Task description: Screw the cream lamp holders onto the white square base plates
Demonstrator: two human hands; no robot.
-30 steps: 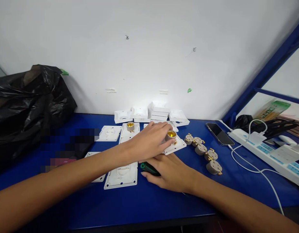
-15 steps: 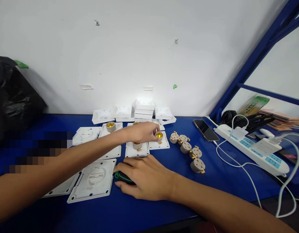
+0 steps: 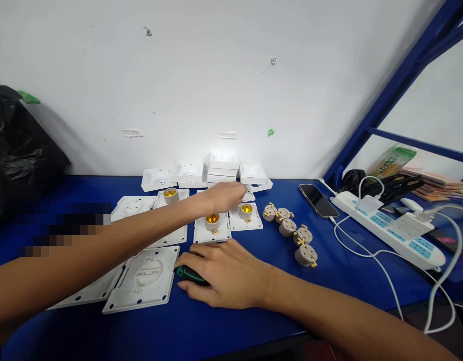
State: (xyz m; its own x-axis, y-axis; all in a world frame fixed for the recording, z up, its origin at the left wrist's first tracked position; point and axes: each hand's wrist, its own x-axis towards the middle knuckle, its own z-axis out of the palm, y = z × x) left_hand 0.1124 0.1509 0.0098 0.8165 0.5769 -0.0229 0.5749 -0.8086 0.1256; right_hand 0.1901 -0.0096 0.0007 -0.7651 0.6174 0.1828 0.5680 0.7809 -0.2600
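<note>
Evidently, the white mounting plates [image 3: 143, 288] serve as shallow holders on the blue tabletop [image 3: 254, 321]. Three beige lamp sockets [image 3: 212, 221] with brass-coloured linings stand upright on them, mouths up: one on a plate at the rear left, one on a middle plate and one on the plate just right of it. The nearest plate shows a round recess with a raised bar inside.

The hands are apart from each other. The left hand [image 3: 229, 196], its fingers curled, is over the rear of the middle plates, near the two right-hand sockets; whether it grips anything cannot be told. The right hand [image 3: 229, 276] lies in front, closed around a green and black handle [image 3: 193, 275].

Along the wall [image 3: 201, 90], shallow white square housings [image 3: 222, 173] sit side by side, several stacked in the centre; the leftmost has its hollow side up. Five loose sockets [image 3: 287, 227] cluster right of the plates, near a phone [image 3: 317, 200]. A white power strip [image 3: 389, 228] holds white plugs. At far left, a black plastic bag [image 3: 23, 145] hides its contents.
</note>
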